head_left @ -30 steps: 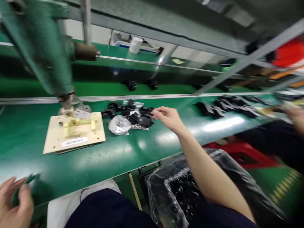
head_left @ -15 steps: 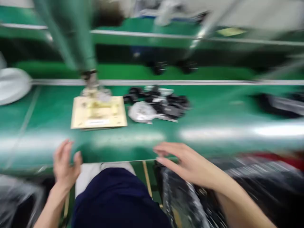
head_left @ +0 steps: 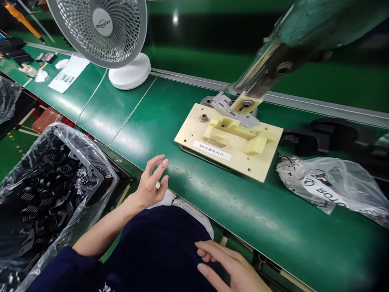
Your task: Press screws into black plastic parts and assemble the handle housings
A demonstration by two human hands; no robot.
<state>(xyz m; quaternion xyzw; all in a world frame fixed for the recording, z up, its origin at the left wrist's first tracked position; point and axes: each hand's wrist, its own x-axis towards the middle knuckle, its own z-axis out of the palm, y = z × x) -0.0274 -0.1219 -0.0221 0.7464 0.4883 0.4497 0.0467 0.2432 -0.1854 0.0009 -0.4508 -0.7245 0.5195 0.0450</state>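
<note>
My left hand [head_left: 152, 182] hovers at the front edge of the green workbench [head_left: 142, 142], fingers curled loosely apart with nothing between them. My right hand [head_left: 226, 263] is low in front of my body, thumb and fingers apart, holding nothing. Beyond my left hand lies a cream fixture plate [head_left: 243, 162] with raised yellow blocks and a white label. Over its rear edge reaches a green machine arm [head_left: 291, 44] with a metal and cream end piece. Right of the plate is a clear plastic bag [head_left: 343, 178] with printing, beside black plastic parts [head_left: 322, 136].
A grey-white fan [head_left: 130, 73] stands at the back of the bench. Left of me, a plastic-lined bin [head_left: 106, 174] holds many black parts [head_left: 45, 198]. Farther left are a paper sheet [head_left: 69, 73], small items and an orange tool [head_left: 22, 20].
My view has swung left, bringing the fan and the left bin into sight. Both hands remain empty, with fingers apart; the fixture plate now appears farther right.
</note>
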